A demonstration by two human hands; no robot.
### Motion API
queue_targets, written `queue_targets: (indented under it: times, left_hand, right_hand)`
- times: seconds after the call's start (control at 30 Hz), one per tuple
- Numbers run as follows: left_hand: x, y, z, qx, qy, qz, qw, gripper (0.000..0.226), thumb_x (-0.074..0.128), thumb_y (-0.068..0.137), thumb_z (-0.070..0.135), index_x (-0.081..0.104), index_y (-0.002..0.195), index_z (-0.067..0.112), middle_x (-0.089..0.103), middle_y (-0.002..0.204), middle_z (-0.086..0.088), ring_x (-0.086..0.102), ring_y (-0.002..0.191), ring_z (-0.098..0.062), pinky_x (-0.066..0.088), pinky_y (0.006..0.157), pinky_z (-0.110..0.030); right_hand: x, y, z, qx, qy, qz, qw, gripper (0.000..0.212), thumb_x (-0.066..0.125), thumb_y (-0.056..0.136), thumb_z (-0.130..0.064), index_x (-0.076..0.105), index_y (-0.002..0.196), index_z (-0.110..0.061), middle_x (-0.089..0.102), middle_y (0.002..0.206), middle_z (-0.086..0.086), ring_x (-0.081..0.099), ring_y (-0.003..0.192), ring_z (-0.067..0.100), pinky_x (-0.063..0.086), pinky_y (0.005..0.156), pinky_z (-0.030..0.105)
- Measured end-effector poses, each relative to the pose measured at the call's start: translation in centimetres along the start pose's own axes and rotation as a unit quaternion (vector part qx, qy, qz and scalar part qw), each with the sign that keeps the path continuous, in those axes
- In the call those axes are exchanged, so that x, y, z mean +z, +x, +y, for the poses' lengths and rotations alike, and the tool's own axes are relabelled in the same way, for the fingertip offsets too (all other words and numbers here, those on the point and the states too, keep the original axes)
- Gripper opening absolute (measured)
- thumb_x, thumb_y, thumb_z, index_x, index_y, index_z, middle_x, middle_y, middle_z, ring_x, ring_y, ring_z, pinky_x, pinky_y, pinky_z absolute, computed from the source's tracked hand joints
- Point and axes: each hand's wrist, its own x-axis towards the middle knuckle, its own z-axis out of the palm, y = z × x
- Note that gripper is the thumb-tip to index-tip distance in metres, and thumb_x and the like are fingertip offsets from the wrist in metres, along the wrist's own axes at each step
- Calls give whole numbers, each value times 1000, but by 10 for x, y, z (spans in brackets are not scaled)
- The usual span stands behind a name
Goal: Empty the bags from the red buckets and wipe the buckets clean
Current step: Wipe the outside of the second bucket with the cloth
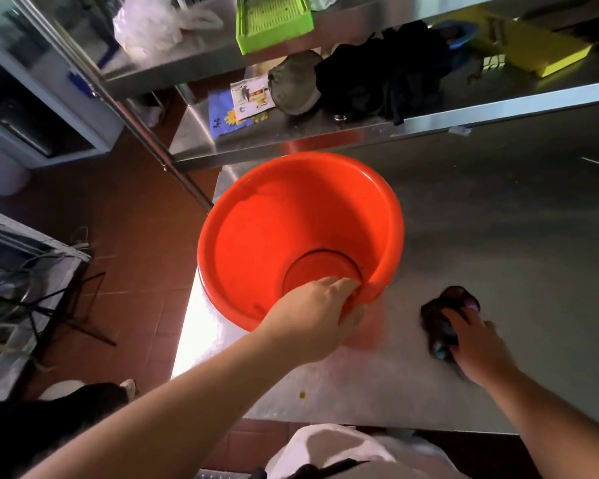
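We're looking down at a red bucket [300,236] sitting on the near-left part of the steel table [498,219], mouth up and tilted toward us, no bag inside. Left hand [317,314] is gripping the bucket's near rim, fingers curled over the edge into the inside, thumb outside. Right hand [478,344] is holding a dark cloth [441,318] bunched under curled fingers, pressing it on the table to the right of the bucket, apart from it. Far shelf [325,140] is carrying dark fabric [384,77] and a green tray [274,22].
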Motion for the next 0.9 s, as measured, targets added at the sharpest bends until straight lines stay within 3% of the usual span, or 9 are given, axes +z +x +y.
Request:
queue_targets:
  times: [0.17, 0.27, 0.4, 0.5, 0.6, 0.67, 0.77, 0.83, 0.9]
  left_hand:
    - [6, 6, 3, -5, 31, -11, 999, 36, 47, 105, 49, 53, 136, 31, 70, 117, 2, 67, 100, -31, 47, 72, -37]
    - [-1, 14, 5, -13, 37, 7, 999, 31, 44, 105, 50, 57, 126, 29, 73, 102, -4, 68, 88, -37, 37, 63, -37]
    - [-35, 34, -5, -11, 5, 53, 999, 26, 51, 105, 45, 63, 110, 23, 75, 94, -6, 68, 86, -35, 43, 63, -41]
    - [-60, 48, -16, -43, -99, 65, 992, 23, 53, 106, 37, 67, 103, 19, 78, 91, 2, 75, 82, -22, 58, 74, -43]
    - [-77, 57, -22, -87, -246, 82, 962, 19, 54, 108, 24, 70, 106, 14, 80, 93, 0, 77, 76, -20, 64, 72, -49]
    - [-88, 59, -26, -108, -283, 95, 948, 21, 53, 109, 24, 71, 109, 13, 81, 92, 1, 78, 75, -22, 66, 69, -43]
    - [-100, 58, -32, -122, -266, 114, 949, 27, 49, 109, 30, 73, 106, 19, 80, 83, 9, 78, 68, -14, 56, 54, -18]
    - [-105, 57, -36, -129, -273, 121, 945, 29, 48, 110, 33, 73, 102, 21, 80, 78, 9, 77, 65, -12, 51, 51, -12]
    - [-106, 58, -41, -131, -255, 130, 949, 31, 46, 110, 36, 72, 99, 24, 79, 76, 11, 76, 64, -9, 51, 52, -12]
  right_hand:
    - [-21, 10, -7, 35, 77, -30, 996, 55, 57, 87, -16, 47, 141, -23, 55, 134, 15, 64, 103, 37, 53, 83, 38]
    - [-46, 10, -17, 88, 291, -7, 953, 29, 59, 89, -8, 60, 117, -13, 67, 107, 20, 64, 92, 33, 52, 80, 37]
    - [-86, -1, -45, 112, 618, 0, 778, 21, 49, 97, -7, 67, 106, -10, 69, 103, 28, 69, 82, 29, 55, 71, 40]
    - [-112, -5, -69, 55, 791, -38, 608, 39, 41, 103, -21, 62, 126, 3, 63, 123, 32, 63, 112, 42, 47, 99, 52]
    - [-144, -8, -95, -1, 861, -41, 508, 44, 41, 96, -32, 76, 107, -7, 73, 105, 20, 70, 100, 30, 55, 89, 35]
    - [-161, -4, -106, -46, 867, -24, 496, 49, 32, 96, -25, 79, 90, -15, 75, 93, 15, 73, 91, 27, 58, 81, 30]
    - [-180, 5, -120, -77, 870, 11, 487, 44, 35, 94, -23, 76, 93, -5, 72, 93, 23, 71, 88, 34, 58, 79, 34]
    - [-184, 16, -129, -67, 836, 68, 541, 41, 46, 86, -21, 61, 103, 13, 63, 93, 38, 65, 81, 43, 57, 76, 41]
    - [-181, 27, -140, -19, 774, 122, 621, 42, 45, 81, -17, 59, 110, 10, 62, 96, 38, 63, 82, 43, 54, 77, 47]
